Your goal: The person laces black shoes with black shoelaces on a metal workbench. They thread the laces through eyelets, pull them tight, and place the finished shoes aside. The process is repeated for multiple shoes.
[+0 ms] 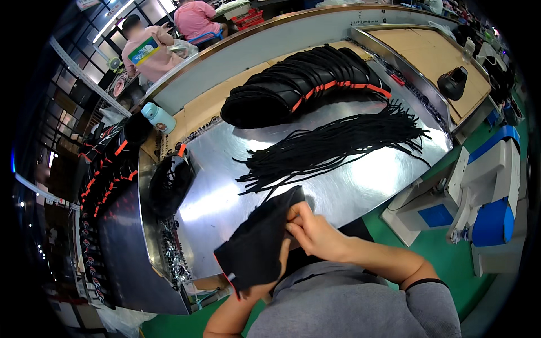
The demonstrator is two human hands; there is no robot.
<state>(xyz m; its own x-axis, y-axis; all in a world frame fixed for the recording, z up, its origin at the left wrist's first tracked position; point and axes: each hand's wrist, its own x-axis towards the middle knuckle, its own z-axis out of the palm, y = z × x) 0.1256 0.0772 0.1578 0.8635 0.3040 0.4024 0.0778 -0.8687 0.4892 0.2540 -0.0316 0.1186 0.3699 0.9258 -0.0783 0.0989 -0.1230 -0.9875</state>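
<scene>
The workshop floor is green, and past the partition behind the bench I see two people in pink shirts seated at their work. In front of me a shiny metal tabletop runs slantwise. Along its far edge leans a long row of black shoe uppers, nested one into another and trimmed in orange-red. Between that row and the near edge lies a loose bundle of black laces, its ends fanning out toward the right edge. A single dark upper rests at the left edge, and a light blue bottle stands just beyond the far left corner. Past the right edge, a black shoe sits on a cardboard-lined tray; a white and blue machine stands nearer, on the floor.

The person in grey holds a black shoe upper over the near edge, toward the near left corner. The left hand grips it from below, thumb along its side. The right hand has thumb and forefinger pinched together at the upper's edge; whether anything thin is between those fingers, I can't tell.
</scene>
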